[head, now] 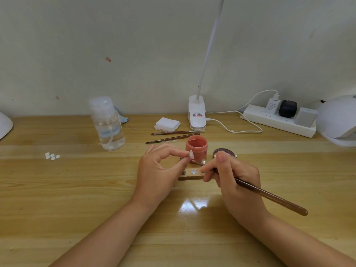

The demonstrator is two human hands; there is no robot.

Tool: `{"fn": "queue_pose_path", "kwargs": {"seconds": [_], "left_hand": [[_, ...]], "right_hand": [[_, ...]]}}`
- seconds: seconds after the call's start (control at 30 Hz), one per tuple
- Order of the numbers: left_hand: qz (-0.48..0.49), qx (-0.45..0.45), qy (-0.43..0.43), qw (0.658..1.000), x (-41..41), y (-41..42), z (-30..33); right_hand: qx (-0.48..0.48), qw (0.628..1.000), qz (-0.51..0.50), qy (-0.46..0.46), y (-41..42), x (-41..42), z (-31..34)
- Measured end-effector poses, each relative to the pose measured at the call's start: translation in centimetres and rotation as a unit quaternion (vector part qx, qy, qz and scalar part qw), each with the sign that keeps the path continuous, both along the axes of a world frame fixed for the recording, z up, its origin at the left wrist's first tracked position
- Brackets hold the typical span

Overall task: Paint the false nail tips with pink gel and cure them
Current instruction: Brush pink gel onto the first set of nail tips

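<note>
Five loose nail tips (52, 156) lie far left on the worktop (77, 199), a clear pump bottle (107, 124) behind them. Left hand (159, 170), grip closed, pinches one nail tip (191, 154) between thumb and forefinger, just in front of the open pink gel jar (196, 148). A wooden holder strip (190, 175) lies between the hands. Right hand (234, 178), grip closed around a brown brush (269, 196), bristle end near the held tip. Curing lamp (337, 122) sits far right.

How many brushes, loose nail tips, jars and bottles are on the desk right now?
Brushes: 3, one in the right hand at, two lying at and
Loose nail tips: 5
Jars: 1
Bottles: 1
Total: 10
</note>
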State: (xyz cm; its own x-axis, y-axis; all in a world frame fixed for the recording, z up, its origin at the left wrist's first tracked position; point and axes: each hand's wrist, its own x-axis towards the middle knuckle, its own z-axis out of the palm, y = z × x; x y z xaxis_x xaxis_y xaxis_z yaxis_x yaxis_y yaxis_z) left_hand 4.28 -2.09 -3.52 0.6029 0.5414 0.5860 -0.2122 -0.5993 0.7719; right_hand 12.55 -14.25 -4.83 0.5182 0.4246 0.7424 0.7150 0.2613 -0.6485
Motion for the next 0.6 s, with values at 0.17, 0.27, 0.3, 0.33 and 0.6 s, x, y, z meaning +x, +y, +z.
{"fn": "queue_pose_path", "kwargs": {"seconds": [0.17, 0.27, 0.3, 0.33, 0.6], "left_hand": [[0.007, 0.002, 0.007, 1.0, 0.01, -0.05, 0.02], [0.008, 0.009, 0.015, 1.0, 0.03, 0.03, 0.02], [0.007, 0.007, 0.014, 1.0, 0.0, 0.0, 0.08], [0.005, 0.003, 0.011, 1.0, -0.03, -0.04, 0.16], [0.005, 0.009, 0.015, 1.0, -0.01, -0.15, 0.2]], "right_hand": [[-0.003, 1.0, -0.023, -0.006, 0.38, -0.06, 0.2], [-0.02, 1.0, -0.014, -0.011, 0.42, -0.18, 0.32], [-0.021, 1.0, -0.007, -0.009, 0.33, -0.2, 0.3], [-0.022, 1.0, 0.001, -0.006, 0.22, -0.22, 0.27], [0.0, 1.0, -0.005, 0.002, 0.28, -0.3, 0.22]]}}
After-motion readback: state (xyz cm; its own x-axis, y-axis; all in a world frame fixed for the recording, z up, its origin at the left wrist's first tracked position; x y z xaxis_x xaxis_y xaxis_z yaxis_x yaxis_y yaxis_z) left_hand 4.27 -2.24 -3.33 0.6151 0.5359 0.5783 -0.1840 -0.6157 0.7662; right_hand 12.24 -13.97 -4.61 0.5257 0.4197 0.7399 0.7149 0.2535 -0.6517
